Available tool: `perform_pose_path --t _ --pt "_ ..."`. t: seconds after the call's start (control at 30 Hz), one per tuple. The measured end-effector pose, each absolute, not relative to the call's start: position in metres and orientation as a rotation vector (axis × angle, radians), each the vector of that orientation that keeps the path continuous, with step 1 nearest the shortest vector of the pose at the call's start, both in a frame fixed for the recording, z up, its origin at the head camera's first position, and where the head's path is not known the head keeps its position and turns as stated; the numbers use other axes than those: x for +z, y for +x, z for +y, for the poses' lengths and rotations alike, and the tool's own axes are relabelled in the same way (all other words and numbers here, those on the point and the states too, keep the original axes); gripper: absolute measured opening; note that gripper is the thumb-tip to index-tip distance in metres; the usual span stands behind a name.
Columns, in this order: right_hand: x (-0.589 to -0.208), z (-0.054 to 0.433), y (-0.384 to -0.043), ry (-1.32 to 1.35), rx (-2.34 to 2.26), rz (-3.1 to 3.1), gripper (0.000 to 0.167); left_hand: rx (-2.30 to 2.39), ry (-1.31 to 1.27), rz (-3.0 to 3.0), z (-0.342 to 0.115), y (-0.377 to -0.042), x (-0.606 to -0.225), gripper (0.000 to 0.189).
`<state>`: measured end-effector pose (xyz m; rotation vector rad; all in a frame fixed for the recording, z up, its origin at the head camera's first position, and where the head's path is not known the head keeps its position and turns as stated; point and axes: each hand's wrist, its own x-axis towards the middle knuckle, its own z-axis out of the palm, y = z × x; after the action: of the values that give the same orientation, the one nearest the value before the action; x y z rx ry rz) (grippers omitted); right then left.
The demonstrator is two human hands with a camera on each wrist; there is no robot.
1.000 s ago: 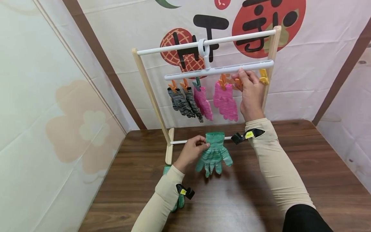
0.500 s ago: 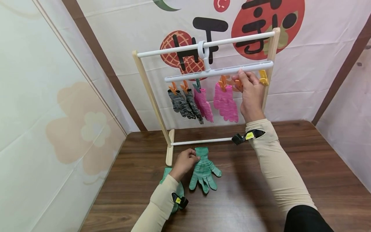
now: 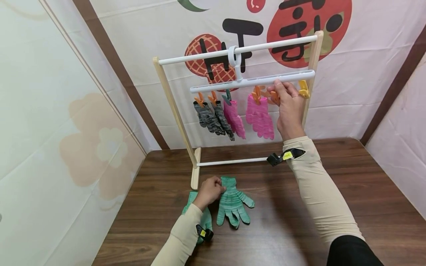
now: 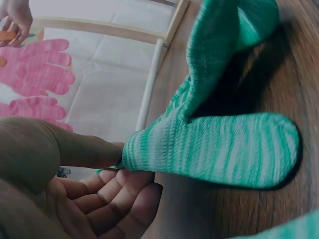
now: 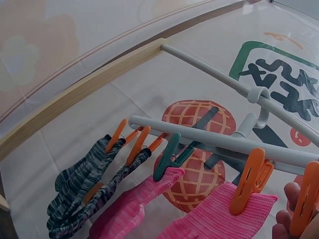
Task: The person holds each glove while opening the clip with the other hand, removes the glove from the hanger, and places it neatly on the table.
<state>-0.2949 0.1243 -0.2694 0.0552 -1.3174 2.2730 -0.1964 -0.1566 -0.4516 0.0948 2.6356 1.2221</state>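
My left hand pinches the cuff edge of a green striped knit glove, whose fingers spread low over the table; the left wrist view shows thumb and fingers at the cuff. Another green glove lies partly hidden beneath my left forearm. Up at the right part of the white hanger, my right hand grips an orange clothespin, with no glove seen in it. Left of that hand, a pink glove hangs from an orange clothespin.
Another pink glove hangs from a dark green clothespin, beside grey-black gloves on orange clothespins. A yellow clothespin sits at the hanger's right end. The wooden rack stands on the brown table before a printed cloth wall.
My left hand has brought the green glove down and leftward, from in front of the rack's lower bar to low over the table. My right hand has stayed at the hanger.
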Motion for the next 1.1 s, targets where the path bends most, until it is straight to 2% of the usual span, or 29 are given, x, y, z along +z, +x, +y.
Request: perform_pose_path --t 0.23,0.43,0.67,0.97,1.1 --pt "-0.266 0.125 -0.295 0.056 2.270 -1.323 0.036 0.999 0.152 2.799 -0.157 -0.194 -0.452 0.017" --pt "-0.265 0.124 -0.295 0.050 2.280 -1.312 0.037 0.795 0.167 2.937 -0.157 -0.193 -0.455 0.029" --pt "-0.268 0.124 -0.297 0.057 2.288 -1.297 0.031 0.742 0.168 2.950 -0.160 -0.189 -0.460 0.032" --pt "-0.270 0.123 -0.295 0.038 2.273 -1.327 0.040 0.715 0.187 2.972 -0.163 -0.188 -0.463 0.037" --pt "-0.269 0.122 -0.295 0.029 2.270 -1.321 0.038 0.715 0.186 2.970 -0.165 -0.190 -0.463 0.046"
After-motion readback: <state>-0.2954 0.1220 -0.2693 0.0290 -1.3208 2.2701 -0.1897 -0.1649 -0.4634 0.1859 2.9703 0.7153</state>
